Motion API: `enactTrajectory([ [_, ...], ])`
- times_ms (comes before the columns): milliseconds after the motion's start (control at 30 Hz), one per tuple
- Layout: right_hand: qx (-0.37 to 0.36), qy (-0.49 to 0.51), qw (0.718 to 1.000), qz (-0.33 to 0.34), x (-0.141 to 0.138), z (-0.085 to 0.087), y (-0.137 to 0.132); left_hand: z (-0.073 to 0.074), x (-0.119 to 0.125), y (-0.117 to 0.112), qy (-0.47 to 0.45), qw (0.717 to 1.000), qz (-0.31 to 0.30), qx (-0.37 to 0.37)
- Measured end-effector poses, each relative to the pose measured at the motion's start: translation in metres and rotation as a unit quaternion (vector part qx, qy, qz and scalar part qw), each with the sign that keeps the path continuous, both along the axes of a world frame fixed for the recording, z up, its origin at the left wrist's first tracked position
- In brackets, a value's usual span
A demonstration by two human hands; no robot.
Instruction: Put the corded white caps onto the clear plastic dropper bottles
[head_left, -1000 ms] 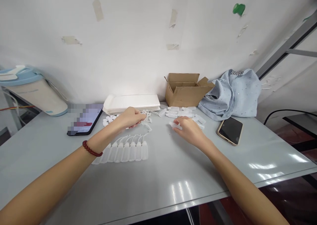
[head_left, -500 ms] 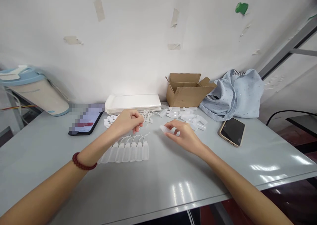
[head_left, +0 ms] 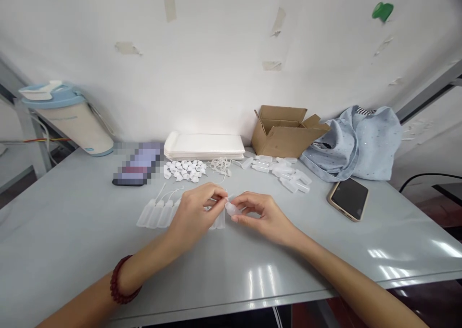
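Note:
My right hand grips a small translucent plastic bottle near the middle of the grey table. My left hand pinches a thin white piece I cannot name at the bottle's mouth; the two hands touch there. Under my left hand lies a row of several like bottles with thin tails, partly hidden by the hand. Farther back sit a heap of small white caps, a tangle of white strings and several loose empty bottles.
A stack of white trays and an open cardboard box stand by the wall. A blue cloth bag and a dark phone lie at the right. A blurred tablet and a white-and-blue appliance are at the left.
My right hand picked a bottle from the loose pile and brought it toward me. My left hand came back from the strings to meet it. The view shifted left.

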State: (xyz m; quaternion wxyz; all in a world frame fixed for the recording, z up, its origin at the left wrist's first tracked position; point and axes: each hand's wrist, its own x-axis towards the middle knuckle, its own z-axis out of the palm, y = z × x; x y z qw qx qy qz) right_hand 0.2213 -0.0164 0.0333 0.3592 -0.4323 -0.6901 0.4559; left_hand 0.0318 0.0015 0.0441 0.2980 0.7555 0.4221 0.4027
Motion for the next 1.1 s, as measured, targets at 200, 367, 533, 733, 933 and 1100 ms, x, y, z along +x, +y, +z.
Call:
enactTrajectory([
  [200,0.006,-0.003,1.0,-0.021,0.003,-0.001,0.005,0.0,-0.001,-0.003,-0.025,0.999,-0.032,-0.029],
  [367,0.025,-0.013,0.999,-0.029,0.004,-0.002,0.003,-0.008,0.001,-0.007,-0.027,0.999,-0.04,0.021],
  [533,0.027,0.009,0.998,-0.06,0.004,-0.006,0.002,-0.016,0.003,-0.009,0.03,0.984,-0.024,0.174],
  [733,0.031,0.012,0.997,-0.069,0.004,-0.002,0.001,-0.02,0.004,-0.01,0.074,0.963,-0.021,0.258],
  [933,-0.008,0.032,0.998,-0.062,0.002,-0.002,0.0,-0.023,0.004,-0.011,0.111,0.961,-0.028,0.252],
  [1100,-0.002,0.018,0.998,-0.06,0.001,-0.008,-0.001,-0.023,0.006,-0.012,0.14,0.955,-0.047,0.257],
])
